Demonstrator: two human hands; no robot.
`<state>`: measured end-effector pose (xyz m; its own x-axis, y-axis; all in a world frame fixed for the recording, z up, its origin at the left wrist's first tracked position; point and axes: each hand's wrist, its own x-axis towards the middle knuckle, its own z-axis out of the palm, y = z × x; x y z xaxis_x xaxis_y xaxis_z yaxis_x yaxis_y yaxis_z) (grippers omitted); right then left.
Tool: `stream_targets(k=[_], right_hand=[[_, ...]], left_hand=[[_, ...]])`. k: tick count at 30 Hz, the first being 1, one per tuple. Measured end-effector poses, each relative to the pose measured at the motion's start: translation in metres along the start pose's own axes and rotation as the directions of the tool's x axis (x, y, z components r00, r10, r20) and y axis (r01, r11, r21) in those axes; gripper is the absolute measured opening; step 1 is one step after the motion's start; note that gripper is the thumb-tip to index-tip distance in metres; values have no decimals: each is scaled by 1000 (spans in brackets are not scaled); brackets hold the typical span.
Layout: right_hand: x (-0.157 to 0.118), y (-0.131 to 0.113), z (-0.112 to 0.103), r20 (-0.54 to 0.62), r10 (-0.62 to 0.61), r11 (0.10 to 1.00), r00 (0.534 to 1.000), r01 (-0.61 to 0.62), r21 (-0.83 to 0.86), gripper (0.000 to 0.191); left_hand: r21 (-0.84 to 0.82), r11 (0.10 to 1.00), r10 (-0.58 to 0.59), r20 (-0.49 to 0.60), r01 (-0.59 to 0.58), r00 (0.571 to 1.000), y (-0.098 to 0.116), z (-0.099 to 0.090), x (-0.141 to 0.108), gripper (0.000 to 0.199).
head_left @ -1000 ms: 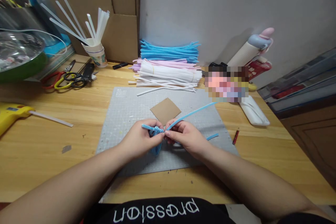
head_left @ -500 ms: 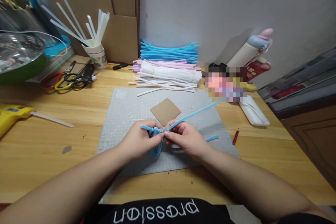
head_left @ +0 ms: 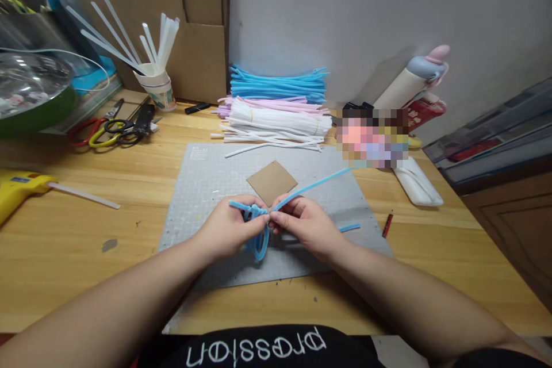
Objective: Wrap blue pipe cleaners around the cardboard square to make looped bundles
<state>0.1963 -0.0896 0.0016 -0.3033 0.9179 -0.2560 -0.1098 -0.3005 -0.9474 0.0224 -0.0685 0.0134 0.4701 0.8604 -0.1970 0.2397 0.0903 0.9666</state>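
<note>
Blue looped coil (head_left: 261,250) at frame centre, gripped by left hand (head_left: 228,223); right hand (head_left: 309,221) pinches blue stem (head_left: 317,185) just beside it, long axis rising to upper right, far end lost in blurring. Hands meet; neither nearer. Cardboard square (head_left: 272,181) just beyond, on cutting mat (head_left: 207,178).

1. Moderate, even indoor light; the wall (head_left: 310,11) dims toward one o'clock.
2. The light's source is out of view; the bottle (head_left: 399,89) at two casts a soft shadow on the wall, on its nine o'clock side.
3. Shadow darkens the mat (head_left: 349,195) beneath the right hand (head_left: 308,221).
4. Glare streaks the bowl (head_left: 56,109) at nine.
5. Shelves (head_left: 495,132) at three look stretched and soft.
6. Coarse pixels mask a patch (head_left: 373,141) nearer centre, at three.
</note>
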Motion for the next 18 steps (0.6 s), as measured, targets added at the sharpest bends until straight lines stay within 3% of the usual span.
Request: stream_targets(k=[7, 18], right_hand=[[-3, -12, -4, 0, -99, 962, 995, 95, -255, 18], [1, -9, 0, -20, -55, 997, 998, 54, -57, 26]], left_hand=[[-86, 996, -1, -35, -2, 999, -4, -7, 4, 15], [-223, 974, -16, 93, 36, 996, -11, -6, 7, 24]])
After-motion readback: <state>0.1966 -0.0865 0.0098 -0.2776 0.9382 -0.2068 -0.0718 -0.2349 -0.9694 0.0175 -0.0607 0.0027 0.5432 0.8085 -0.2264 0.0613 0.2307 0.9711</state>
